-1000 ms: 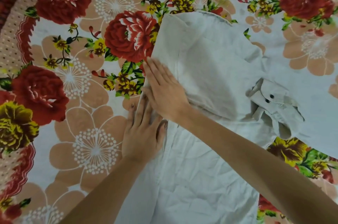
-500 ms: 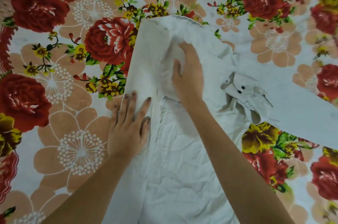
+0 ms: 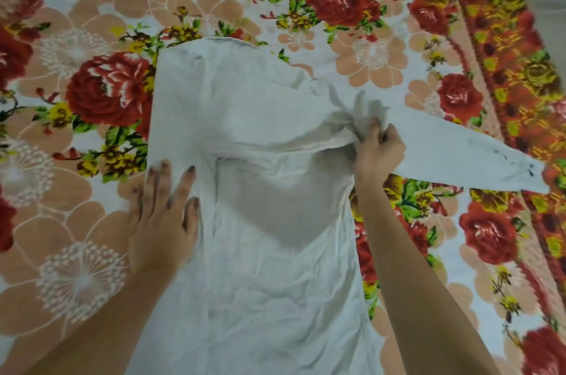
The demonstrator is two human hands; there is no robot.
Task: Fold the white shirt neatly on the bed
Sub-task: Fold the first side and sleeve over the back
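The white shirt [image 3: 245, 117] lies flat on the bed [image 3: 373, 55], its body running toward me and its left side folded inward. One long sleeve [image 3: 477, 157] stretches out to the right. My left hand [image 3: 165, 215] presses flat on the shirt's left edge, fingers spread. My right hand [image 3: 378, 151] is closed on the bunched cuff of the folded-over sleeve [image 3: 364, 114] at the shirt's right side, pulling a taut crease across the chest.
The flowered bedsheet [image 3: 92, 92] surrounds the shirt on all sides. A red and orange patterned border strip [image 3: 502, 46] runs along the right edge of the bed.
My right hand left the shirt's middle, moved right and took hold of the bunched cuff. My left hand stayed pressing the left edge. The view shifted to the right.
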